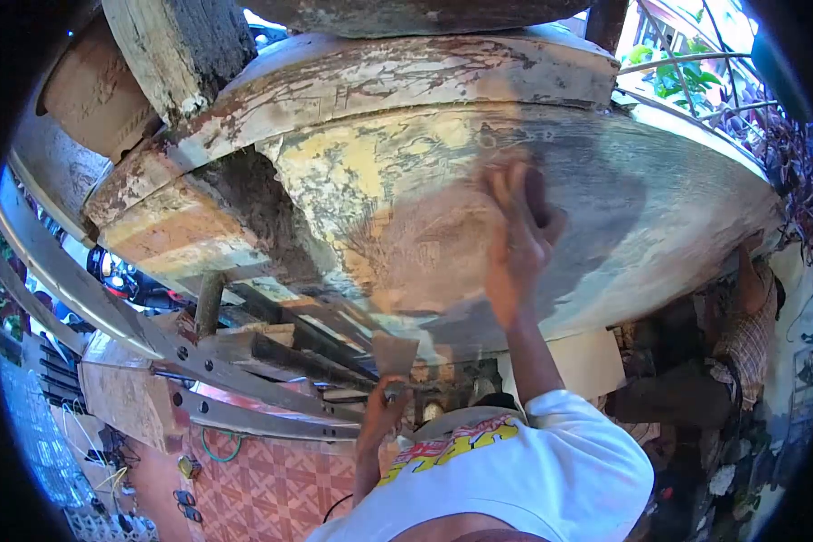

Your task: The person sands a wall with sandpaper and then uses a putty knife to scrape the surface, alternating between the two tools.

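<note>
A large weathered wooden hull (415, 217) with peeling yellow and grey paint fills the middle of the head view. Raised against its surface, my right hand (522, 230) is closed around a dark brown block or pad, slightly blurred, whose exact kind I cannot make out. Lower down and to the left, my left hand (386, 411) grips a wide flat scraper (395, 354) by its handle, blade pointing up, just below the hull's lower edge. A dark, rough, broken patch (266, 203) lies in the hull left of my right hand.
Another person (750, 316) works at the hull's right end, an arm raised to it. Metal rails (244, 420) and wooden beams (289, 357) run along the lower left, beside a cardboard box (131, 393). Reddish tiles (262, 488) cover the floor; branches (686, 59) hang at upper right.
</note>
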`<action>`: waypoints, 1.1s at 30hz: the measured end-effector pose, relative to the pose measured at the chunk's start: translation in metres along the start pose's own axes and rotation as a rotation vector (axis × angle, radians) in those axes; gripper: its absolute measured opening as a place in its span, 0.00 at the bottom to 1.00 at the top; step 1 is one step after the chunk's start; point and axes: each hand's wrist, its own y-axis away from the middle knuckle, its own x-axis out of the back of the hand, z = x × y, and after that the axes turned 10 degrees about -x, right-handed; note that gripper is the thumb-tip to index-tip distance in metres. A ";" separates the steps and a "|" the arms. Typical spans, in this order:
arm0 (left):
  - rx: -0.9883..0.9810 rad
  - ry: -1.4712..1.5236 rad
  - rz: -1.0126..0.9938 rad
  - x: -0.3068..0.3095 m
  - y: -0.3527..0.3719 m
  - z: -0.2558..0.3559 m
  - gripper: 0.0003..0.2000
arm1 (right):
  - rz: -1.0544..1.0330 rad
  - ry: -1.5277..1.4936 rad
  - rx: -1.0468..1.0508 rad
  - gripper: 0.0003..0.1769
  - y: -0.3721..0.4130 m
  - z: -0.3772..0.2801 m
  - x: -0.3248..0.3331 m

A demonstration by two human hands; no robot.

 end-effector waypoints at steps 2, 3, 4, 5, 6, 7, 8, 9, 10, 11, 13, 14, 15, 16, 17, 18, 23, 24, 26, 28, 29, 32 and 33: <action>0.024 -0.027 0.012 0.008 -0.001 -0.002 0.12 | 0.091 0.053 -0.006 0.19 -0.005 0.022 0.003; -0.088 -0.040 0.054 0.013 0.002 -0.005 0.12 | 0.202 0.013 -0.066 0.18 -0.016 0.028 0.007; -0.195 -0.051 0.094 0.017 0.007 -0.008 0.12 | 0.309 -0.023 -0.128 0.17 -0.022 0.033 0.008; -0.066 0.014 0.134 0.018 0.010 0.000 0.12 | 0.350 -0.053 -0.179 0.17 -0.026 0.031 0.000; -0.065 0.006 0.125 0.020 0.012 0.007 0.12 | 0.401 -0.086 -0.229 0.17 -0.027 0.022 -0.011; -0.087 0.035 0.110 0.023 0.013 0.013 0.12 | 0.297 -0.039 -0.161 0.17 -0.017 0.005 -0.018; -0.112 0.065 0.095 0.026 0.010 0.017 0.11 | 0.194 0.006 -0.093 0.17 -0.005 -0.017 -0.024; -0.115 0.055 0.082 0.030 0.003 0.020 0.11 | 0.079 -0.097 -0.040 0.18 0.006 -0.041 -0.031; -0.093 0.006 0.095 0.031 -0.001 0.021 0.11 | -0.048 -0.198 0.015 0.18 0.015 -0.055 -0.031; -0.064 -0.041 0.110 0.031 0.002 0.019 0.11 | -0.054 -0.189 0.006 0.18 0.015 -0.048 -0.025; -0.070 0.022 0.109 0.032 0.004 0.021 0.11 | 0.134 -0.097 -0.020 0.19 -0.004 -0.019 -0.016; -0.087 0.100 0.115 0.031 0.001 0.021 0.11 | 0.230 -0.053 -0.018 0.19 -0.020 -0.002 -0.012; -0.049 0.082 0.120 0.031 0.002 0.024 0.10 | 0.324 -0.010 -0.016 0.19 -0.033 0.011 -0.008; -0.056 0.088 0.120 0.028 -0.003 0.020 0.10 | 0.419 0.033 -0.016 0.19 -0.041 0.017 -0.006; -0.094 0.057 0.123 0.027 -0.006 0.013 0.10 | 0.418 0.033 -0.018 0.19 -0.036 0.005 -0.005; -0.123 0.016 0.124 0.029 -0.005 0.008 0.10 | 0.264 -0.073 0.004 0.20 -0.022 -0.018 -0.006; -0.173 0.089 0.009 0.022 -0.014 0.017 0.11 | 0.282 -0.035 0.032 0.21 -0.034 -0.019 -0.012; -0.106 0.071 0.011 0.023 -0.010 0.019 0.11 | 0.328 0.013 0.025 0.22 -0.037 -0.014 -0.013; -0.029 0.045 0.002 0.021 -0.006 0.020 0.11 | 0.375 0.072 0.005 0.22 -0.034 0.005 -0.009; -0.074 0.030 0.021 0.018 -0.005 0.023 0.10 | 0.043 0.056 0.218 0.23 -0.026 0.030 -0.003; -0.087 0.033 0.018 0.021 -0.008 0.018 0.10 | 0.054 0.057 0.228 0.23 -0.033 0.033 0.004; -0.244 0.026 -0.012 0.017 -0.013 0.009 0.11 | 0.293 -0.088 -0.123 0.25 -0.046 0.021 0.005; -0.167 0.056 -0.014 0.009 -0.010 0.024 0.11 | 0.236 -0.005 -0.036 0.25 -0.033 -0.008 -0.016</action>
